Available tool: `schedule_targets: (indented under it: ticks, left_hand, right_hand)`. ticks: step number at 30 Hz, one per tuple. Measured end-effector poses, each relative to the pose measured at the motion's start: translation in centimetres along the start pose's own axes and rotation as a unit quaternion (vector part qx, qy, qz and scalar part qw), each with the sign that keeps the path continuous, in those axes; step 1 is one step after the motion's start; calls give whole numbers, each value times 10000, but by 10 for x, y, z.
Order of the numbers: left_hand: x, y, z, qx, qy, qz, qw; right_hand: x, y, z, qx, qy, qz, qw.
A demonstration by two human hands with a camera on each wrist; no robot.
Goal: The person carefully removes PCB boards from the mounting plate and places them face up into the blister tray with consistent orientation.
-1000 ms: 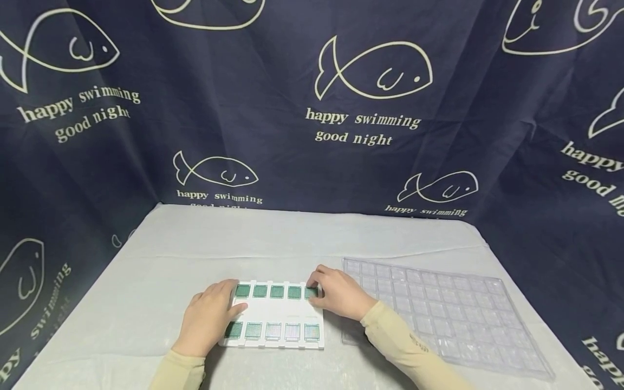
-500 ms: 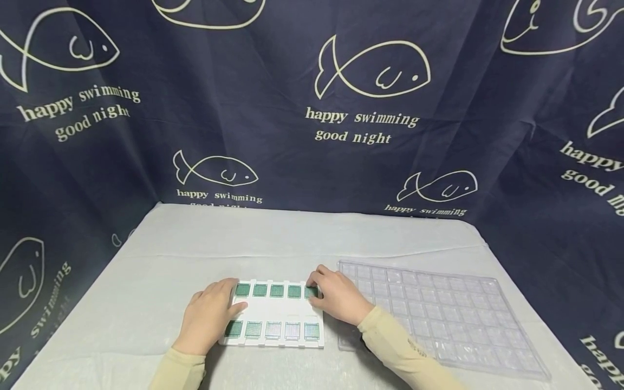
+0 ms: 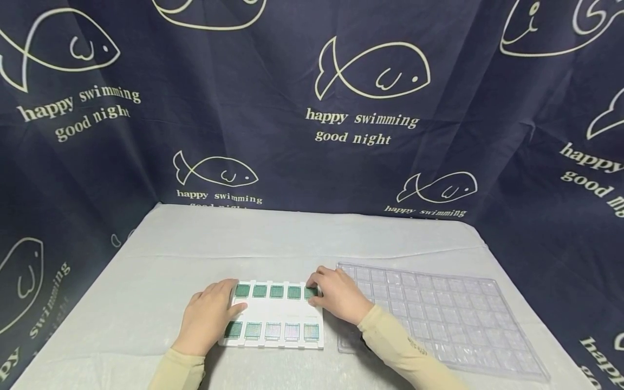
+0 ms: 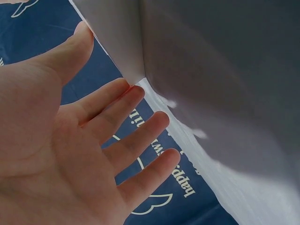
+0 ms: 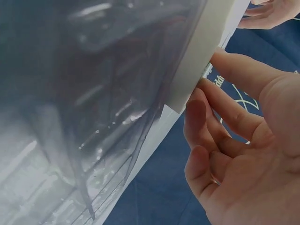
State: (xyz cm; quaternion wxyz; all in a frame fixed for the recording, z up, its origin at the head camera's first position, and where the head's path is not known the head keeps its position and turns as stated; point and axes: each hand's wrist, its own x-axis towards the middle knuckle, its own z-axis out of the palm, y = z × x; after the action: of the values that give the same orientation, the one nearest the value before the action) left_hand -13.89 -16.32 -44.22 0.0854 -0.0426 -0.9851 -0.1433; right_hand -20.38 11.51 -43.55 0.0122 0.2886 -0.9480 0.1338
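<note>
Carefully, my right hand [image 3: 341,295] pinches a green square board [image 3: 311,293].
Left hand [image 3: 207,314], nearly straight-fingered, touches the white rectangular tray [image 3: 273,310]; uneven pull may tilt it.

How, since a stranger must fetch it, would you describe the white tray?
At the table, find the left hand and right hand; between them is the white tray. Two rows of greenish squares set it apart from the clear tray at right.

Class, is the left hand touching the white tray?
Touching. The left wrist view shows the left hand with its thumb tip against the edge of the white tray.
</note>
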Motion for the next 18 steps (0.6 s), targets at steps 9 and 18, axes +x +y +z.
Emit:
schedule_targets:
  ticks: [9, 18]
  left_hand:
    - [-1, 0, -1, -84, 89, 9, 9999]
    - [0, -2, 2, -87, 78, 67, 9999]
  right_hand:
    - [2, -3, -5, -27, 105, -72, 9999]
    - [3, -2, -4, 86, 87, -6, 9999]
